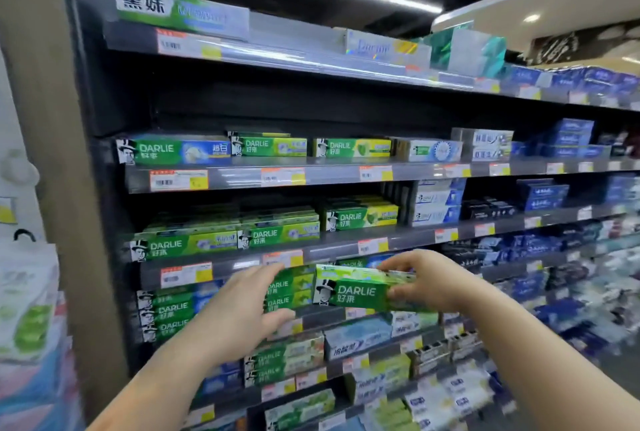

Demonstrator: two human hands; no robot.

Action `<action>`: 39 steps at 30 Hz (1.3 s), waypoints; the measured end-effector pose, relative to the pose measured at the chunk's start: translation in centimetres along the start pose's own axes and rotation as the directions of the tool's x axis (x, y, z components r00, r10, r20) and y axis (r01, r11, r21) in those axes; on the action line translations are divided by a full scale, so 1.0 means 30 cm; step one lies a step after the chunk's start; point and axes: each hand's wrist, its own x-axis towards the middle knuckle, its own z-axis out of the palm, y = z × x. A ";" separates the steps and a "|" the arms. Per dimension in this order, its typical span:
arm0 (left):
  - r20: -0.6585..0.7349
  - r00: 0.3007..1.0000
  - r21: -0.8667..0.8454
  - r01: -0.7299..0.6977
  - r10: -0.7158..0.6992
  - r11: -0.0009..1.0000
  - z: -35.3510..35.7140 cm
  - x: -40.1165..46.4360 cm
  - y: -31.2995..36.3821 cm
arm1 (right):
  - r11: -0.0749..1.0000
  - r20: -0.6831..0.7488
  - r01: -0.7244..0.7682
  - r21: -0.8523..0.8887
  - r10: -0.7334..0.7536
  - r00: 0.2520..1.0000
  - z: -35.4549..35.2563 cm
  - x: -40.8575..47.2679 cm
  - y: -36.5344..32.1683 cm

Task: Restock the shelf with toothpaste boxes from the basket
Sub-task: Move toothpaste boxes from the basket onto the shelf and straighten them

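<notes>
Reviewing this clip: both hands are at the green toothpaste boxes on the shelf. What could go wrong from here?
1. The right hand pinches the green Darlie toothpaste box by its right end only; the free left end could sag or slip.
2. The left hand grips the stacked green Darlie boxes on the shelf; pushing the new box in beside them might knock the stack askew.
3. The orange-and-yellow price tags on the shelf rail sit close above and could be brushed.

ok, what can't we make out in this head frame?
- Basket: not in head view, outside the frame.
- Stacked Darlie boxes: partly hidden by the left hand.
- Green Darlie box: right end covered by the right hand.
- Price tags: print too blurred.
</notes>
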 end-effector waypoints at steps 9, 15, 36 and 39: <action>-0.192 0.981 0.067 0.001 0.012 0.998 -0.196 0.312 -0.096 | 0.982 -0.114 0.182 -0.055 -0.187 0.976 -0.240 0.385 -0.154; -0.273 0.962 0.152 0.063 -0.020 0.986 -0.286 0.426 -0.104 | 0.948 -0.140 0.300 -0.108 -0.314 0.939 -0.345 0.573 -0.246; -0.383 0.908 0.128 0.233 -0.169 0.964 -0.296 0.593 -0.167 | 0.888 -0.089 0.459 -0.025 -0.459 0.884 -0.396 1.001 -0.387; -0.381 0.907 0.103 0.235 -0.180 0.967 -0.302 0.593 -0.170 | 0.887 -0.066 0.459 -0.056 -0.462 0.884 -0.359 1.043 -0.409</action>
